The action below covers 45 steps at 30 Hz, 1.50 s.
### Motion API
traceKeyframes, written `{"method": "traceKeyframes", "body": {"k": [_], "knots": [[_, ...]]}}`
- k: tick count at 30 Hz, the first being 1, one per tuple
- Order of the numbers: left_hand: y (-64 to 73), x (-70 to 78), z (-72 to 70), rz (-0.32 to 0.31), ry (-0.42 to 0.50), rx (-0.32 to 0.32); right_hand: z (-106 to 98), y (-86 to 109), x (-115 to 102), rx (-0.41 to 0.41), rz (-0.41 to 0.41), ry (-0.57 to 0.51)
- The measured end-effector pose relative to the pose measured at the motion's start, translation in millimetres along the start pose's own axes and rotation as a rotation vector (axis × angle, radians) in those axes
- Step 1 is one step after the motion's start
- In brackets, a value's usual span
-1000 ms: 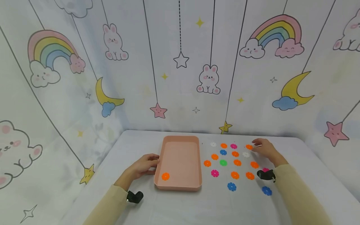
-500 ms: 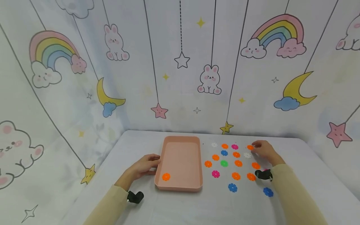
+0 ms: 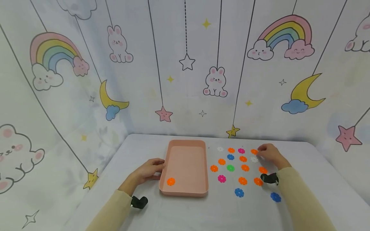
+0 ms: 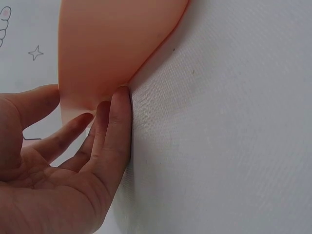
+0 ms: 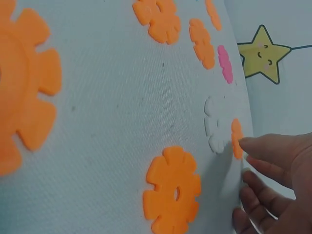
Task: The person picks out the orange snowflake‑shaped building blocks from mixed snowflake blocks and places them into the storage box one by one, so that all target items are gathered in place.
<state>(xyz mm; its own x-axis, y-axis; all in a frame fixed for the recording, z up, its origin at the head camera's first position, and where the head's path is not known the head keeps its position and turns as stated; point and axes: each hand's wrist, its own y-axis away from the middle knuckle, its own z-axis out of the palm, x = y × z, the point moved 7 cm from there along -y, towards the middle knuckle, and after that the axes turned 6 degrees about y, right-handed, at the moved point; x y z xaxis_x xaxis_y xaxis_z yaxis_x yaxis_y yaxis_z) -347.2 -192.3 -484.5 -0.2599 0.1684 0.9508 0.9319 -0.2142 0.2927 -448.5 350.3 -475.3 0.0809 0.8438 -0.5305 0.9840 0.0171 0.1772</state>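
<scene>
A shallow salmon-pink tray [image 3: 185, 166] stands on the white table, with one orange snowflake-shaped disc [image 3: 171, 181] in its near left corner. My left hand [image 3: 148, 169] rests against the tray's left side; the left wrist view shows fingertips [image 4: 119, 97] touching the outer wall and not wrapped round it. At the far right, my right hand [image 3: 271, 153] touches an orange disc [image 3: 254, 151], which lies on the table. In the right wrist view a digit's tip meets that disc [image 5: 237, 139], while the other fingers hang bent beside it. A white disc [image 3: 254, 159] lies just nearer.
Several more notched discs are scattered right of the tray: orange ones [image 3: 245, 167], a green one [image 3: 230, 167], blue ones [image 3: 239, 192], pink ones [image 3: 221, 178] and a second white one [image 3: 220, 149]. A cartoon-printed cloth [image 3: 185, 96] stands behind the table.
The orange disc at my right fingertips has slid slightly left along the table, and the right hand has shifted left with it. My left hand and the tray stay put.
</scene>
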Motion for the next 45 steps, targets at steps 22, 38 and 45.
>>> {"method": "traceKeyframes", "body": {"k": [22,38,45], "knots": [[1.7,3.4,2.5,-0.011,-0.011,0.01,-4,6.9,-13,0.071,-0.023,0.003],[3.8,4.3,1.0,-0.013,-0.015,0.005,-16,43.7,-50,0.163,-0.157,-0.056],[3.1,3.8,1.9,-0.016,-0.014,0.004,-18,62.0,-77,0.149,-0.206,-0.1]]}}
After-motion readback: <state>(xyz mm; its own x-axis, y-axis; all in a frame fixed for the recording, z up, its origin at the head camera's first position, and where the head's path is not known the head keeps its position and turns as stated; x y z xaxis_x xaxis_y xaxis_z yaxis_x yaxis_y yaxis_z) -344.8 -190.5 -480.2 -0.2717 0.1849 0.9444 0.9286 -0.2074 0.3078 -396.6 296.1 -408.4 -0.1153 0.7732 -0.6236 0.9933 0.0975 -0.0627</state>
